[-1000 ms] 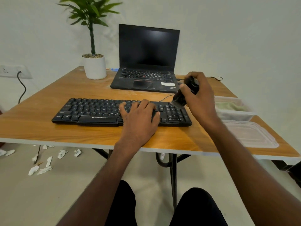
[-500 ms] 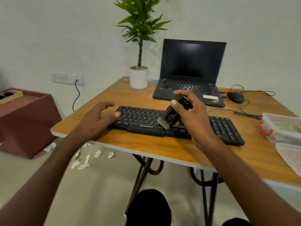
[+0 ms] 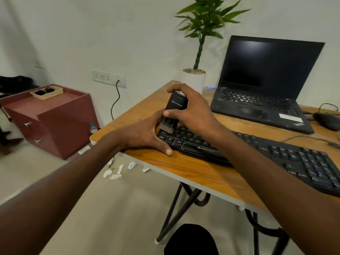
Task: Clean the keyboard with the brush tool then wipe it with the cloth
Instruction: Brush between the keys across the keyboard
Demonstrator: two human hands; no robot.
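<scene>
Item: left hand (image 3: 145, 134), centre frame, spread flat, now bracing the keyboard's (image 3: 257, 150) left end on the table (image 3: 193, 172); 0.5 s earlier it was only reaching in. Item: keyboard, long axis running from frame centre to lower right. Item: brush tool (image 3: 172, 112), gripped by curled right hand (image 3: 191, 109), moved from mid-keyboard to the left-end keys; now nearly upright, bristles down touching keys, long axis vertical. Judgement: brushing starts at this end; cloth wipe not yet done.

One keyboard (image 3: 257, 151), one brush (image 3: 173, 111), one laptop (image 3: 265, 85).
</scene>
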